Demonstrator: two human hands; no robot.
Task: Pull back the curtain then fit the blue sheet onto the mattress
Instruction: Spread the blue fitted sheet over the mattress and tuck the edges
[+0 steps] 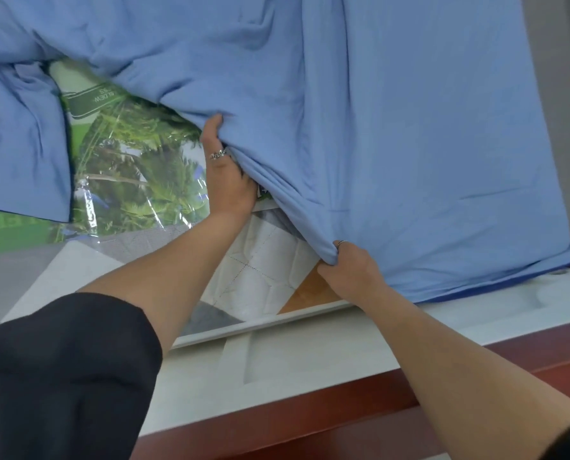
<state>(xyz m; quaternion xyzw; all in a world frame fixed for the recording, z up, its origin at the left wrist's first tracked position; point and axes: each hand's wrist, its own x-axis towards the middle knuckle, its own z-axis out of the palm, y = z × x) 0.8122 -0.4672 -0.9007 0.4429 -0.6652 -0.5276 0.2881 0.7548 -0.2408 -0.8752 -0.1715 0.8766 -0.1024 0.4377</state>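
The blue sheet (393,127) covers the right and upper part of the mattress (127,167), which is wrapped in clear plastic with a green palm-tree print. My left hand (225,171), with a ring on it, grips a bunched fold of the sheet on top of the mattress near its edge. My right hand (350,270) pinches the sheet's hem lower down, at the mattress side, where white quilted fabric (260,270) shows. The left part of the mattress top lies bare. No curtain is in view.
A white bed frame ledge (310,353) runs below the mattress side, with a red-brown wooden edge (343,413) under it. A grey wall strip (556,78) stands at the right. My black sleeve (61,376) fills the lower left.
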